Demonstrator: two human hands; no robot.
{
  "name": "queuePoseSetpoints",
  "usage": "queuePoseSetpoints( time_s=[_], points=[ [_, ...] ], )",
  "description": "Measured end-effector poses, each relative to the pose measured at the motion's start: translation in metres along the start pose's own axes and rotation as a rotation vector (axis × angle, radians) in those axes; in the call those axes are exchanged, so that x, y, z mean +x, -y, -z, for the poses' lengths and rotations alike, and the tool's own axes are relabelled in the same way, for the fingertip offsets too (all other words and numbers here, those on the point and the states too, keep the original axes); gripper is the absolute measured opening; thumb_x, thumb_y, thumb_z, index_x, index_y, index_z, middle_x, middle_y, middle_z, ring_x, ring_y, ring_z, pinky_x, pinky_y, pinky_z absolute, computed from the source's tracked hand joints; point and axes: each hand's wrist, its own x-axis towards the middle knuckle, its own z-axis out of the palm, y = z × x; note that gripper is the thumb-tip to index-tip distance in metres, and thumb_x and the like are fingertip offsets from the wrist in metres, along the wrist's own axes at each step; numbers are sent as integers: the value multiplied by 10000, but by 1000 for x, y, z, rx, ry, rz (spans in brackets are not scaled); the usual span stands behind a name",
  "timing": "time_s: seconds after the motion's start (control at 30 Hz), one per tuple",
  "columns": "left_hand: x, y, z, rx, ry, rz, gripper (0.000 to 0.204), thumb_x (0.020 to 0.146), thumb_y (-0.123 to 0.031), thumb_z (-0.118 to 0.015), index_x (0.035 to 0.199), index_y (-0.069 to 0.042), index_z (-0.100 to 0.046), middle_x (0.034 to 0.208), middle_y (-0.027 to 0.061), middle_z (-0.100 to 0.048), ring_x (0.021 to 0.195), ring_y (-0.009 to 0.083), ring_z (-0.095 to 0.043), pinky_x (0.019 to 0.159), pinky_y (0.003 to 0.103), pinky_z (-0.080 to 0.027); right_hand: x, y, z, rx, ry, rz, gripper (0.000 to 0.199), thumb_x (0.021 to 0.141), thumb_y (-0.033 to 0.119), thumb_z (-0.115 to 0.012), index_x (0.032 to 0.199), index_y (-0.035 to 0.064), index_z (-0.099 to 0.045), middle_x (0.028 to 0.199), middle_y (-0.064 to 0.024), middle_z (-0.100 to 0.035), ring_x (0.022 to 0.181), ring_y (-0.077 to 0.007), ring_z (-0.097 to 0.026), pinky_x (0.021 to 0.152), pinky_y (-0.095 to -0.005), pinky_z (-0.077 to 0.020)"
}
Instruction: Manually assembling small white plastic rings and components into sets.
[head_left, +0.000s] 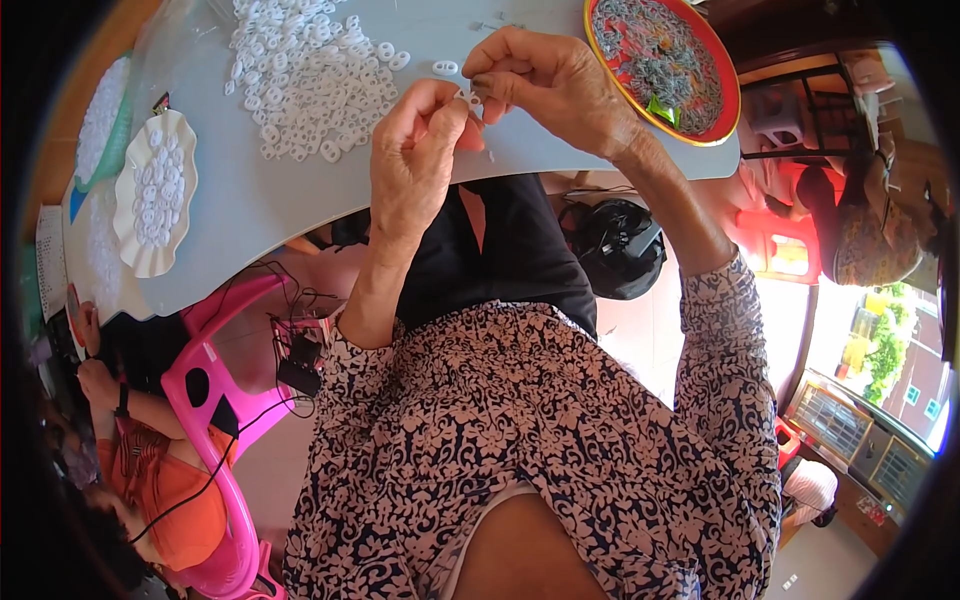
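My left hand pinches a small white plastic piece with holes in it, above the table's near edge. The fingers of my right hand are closed at the same piece, thumb and forefinger pressed together. Whatever tiny part sits between those right fingertips is too small to make out. One oval white two-holed piece lies on the table just beyond my hands. A large loose pile of similar white pieces spreads to the left.
A round red tray with a yellow rim holds many small grey metal parts at right. Left on the grey table are a scalloped white dish of white pieces and a green basket. Another person sits on a pink chair at left.
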Motion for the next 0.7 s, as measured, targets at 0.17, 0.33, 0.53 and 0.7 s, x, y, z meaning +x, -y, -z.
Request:
queuePoseSetpoints(
  time_s=[0.17,0.33,0.53,0.7],
  points=[
    [3,4,-3,-29,-11,-9,205,906,-194,-528,864,-1,-584,736,32,-602,690,86,-532,701,227,-408,0,-4,-2,-18,17,29,112,839,9,-586,947,-16,-602,761,-76,-655,707,-115,-653,671,-237,-516],
    [7,6,0,2,-20,-35,125,880,-123,-542,846,-7,-574,677,21,-597,630,75,-555,573,204,-400,3,-3,5,-152,11,18,140,844,77,-570,948,-2,-620,731,-75,-659,688,-113,-657,654,-248,-518],
    [8,12,2,-120,-43,-89,105,877,-96,-551,849,3,-573,697,28,-591,653,76,-545,625,203,-409,11,-8,36,-662,-114,155,123,806,78,-597,873,-5,-659,733,-146,-656,624,-230,-653,624,-318,-527],
    [6,10,3,-169,-40,-70,87,881,-74,-549,848,2,-573,722,27,-586,654,81,-547,649,204,-415,12,-15,32,-958,61,222,106,792,71,-610,809,-13,-672,758,-203,-639,654,-344,-631,639,-383,-527]
  ],
)
